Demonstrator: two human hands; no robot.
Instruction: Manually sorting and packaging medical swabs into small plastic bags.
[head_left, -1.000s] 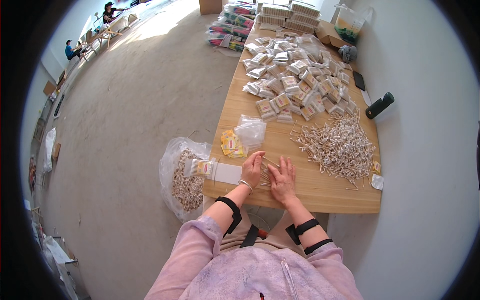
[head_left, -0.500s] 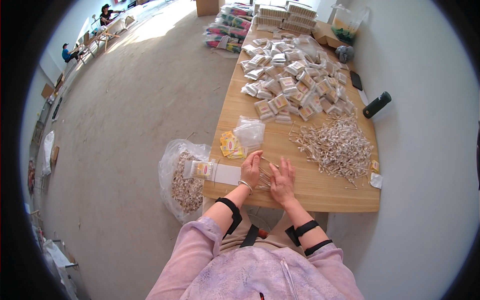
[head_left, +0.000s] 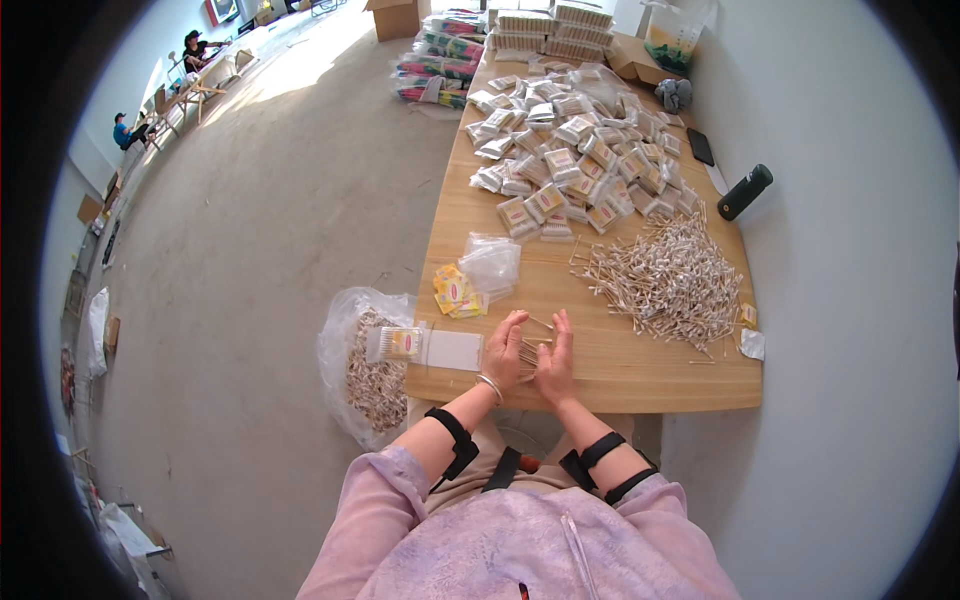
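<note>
Several cotton swabs lie on the table between my two hands, partly hidden by them. My left hand stands on edge along their left side, fingers stretched forward and thumb side up. Facing it, my right hand curves along their right side, also with fingers extended. Neither hand is wrapped round the swabs. Left of my left hand is a white card, with a clear packet of swabs at its left end. Yellow printed cards and clear plastic bags lie farther forward.
A loose swab heap covers the table's right side. Behind it is a pile of filled packets. A dark bottle and a phone are by the wall. A plastic sack of swabs stands off the left edge.
My right hand has turned from lying palm-down to standing on edge, closer to my left hand. The swabs between them are more tightly gathered. The whole view has shifted slightly.
</note>
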